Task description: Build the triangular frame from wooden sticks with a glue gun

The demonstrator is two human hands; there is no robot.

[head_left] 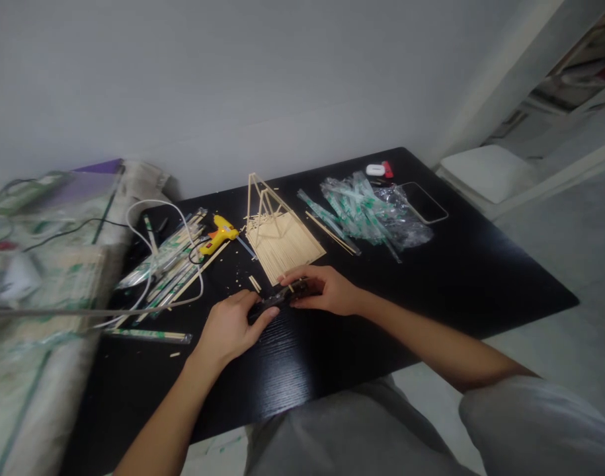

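My left hand point(231, 324) and my right hand point(322, 289) are both closed on a small black tool point(277, 301) that lies across the black table point(431, 277) in front of me. What kind of tool it is I cannot make out. Just beyond my right hand lies a flat mat of thin wooden sticks point(288, 244) with a stick frame point(265, 198) standing at its far end. A few short stick pieces point(255, 283) lie beside the mat.
A yellow glue gun point(221, 235) lies left of the mat, beside wrapped chopsticks point(170, 268) and a white cable point(148, 208). Empty green-printed wrappers point(369, 208), a phone case point(425, 201) and a white-and-red item point(380, 170) lie far right. A cluttered box point(44, 264) stands at left.
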